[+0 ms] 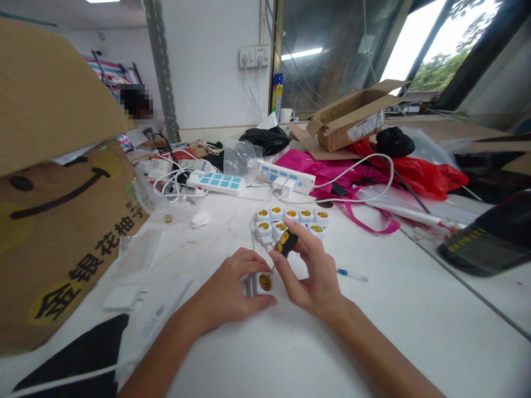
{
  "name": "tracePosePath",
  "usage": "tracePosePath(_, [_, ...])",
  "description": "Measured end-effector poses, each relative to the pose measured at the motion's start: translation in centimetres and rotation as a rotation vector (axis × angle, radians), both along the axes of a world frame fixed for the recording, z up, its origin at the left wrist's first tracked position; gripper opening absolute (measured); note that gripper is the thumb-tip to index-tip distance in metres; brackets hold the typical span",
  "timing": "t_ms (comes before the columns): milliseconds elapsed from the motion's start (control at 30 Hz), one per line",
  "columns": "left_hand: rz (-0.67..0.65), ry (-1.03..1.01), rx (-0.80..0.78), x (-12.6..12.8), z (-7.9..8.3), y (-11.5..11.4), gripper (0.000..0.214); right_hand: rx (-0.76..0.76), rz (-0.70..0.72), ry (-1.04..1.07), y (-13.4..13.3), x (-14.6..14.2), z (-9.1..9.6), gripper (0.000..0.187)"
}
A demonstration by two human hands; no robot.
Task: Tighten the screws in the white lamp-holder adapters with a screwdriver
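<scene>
My left hand [234, 287] is closed round a small white lamp socket [264, 283] with a brass-coloured inside, its opening facing up toward me. Between thumb and fingers, my right hand [313, 271] grips a short screwdriver [287, 243] with a black and yellow handle. The thin shaft slants down to the socket's rim; whether the tip touches a screw cannot be made out. Just beyond my hands, several more white lamp sockets [306, 214] stand close together in two rows, brass openings up. My right hand partly covers the front row.
A pen [352, 275] lies right of my right hand. Power strips [215, 181] and tangled cables lie behind the sockets. At left stands a large cardboard box [74, 237]; at right are a red plastic bag [427, 174] and a dark object [485, 237]. Another person is in the left background.
</scene>
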State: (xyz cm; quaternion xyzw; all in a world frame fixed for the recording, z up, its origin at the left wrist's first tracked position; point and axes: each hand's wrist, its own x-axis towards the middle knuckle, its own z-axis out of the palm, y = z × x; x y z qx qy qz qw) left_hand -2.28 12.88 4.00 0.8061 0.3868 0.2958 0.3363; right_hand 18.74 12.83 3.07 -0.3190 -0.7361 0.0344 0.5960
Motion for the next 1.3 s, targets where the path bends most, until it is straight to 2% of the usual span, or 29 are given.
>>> tracePosePath(500, [-0.01, 0.006, 0.016, -0.11, -0.31, 0.19, 0.039, 0.029, -0.018, -0.052, -0.04, 0.22, 0.66, 0.07])
tracePosePath(800, [0.005, -0.02, -0.015, -0.05, -0.26, 0.02, 0.042, -0.068, 0.131, -0.002, -0.2, 0.28, 0.54, 0.069])
tracePosePath(1300, [-0.004, -0.016, 0.008, -0.19, -0.58, 0.09, 0.04, -0.094, 0.143, 0.039, -0.24, 0.14, 0.11, 0.07])
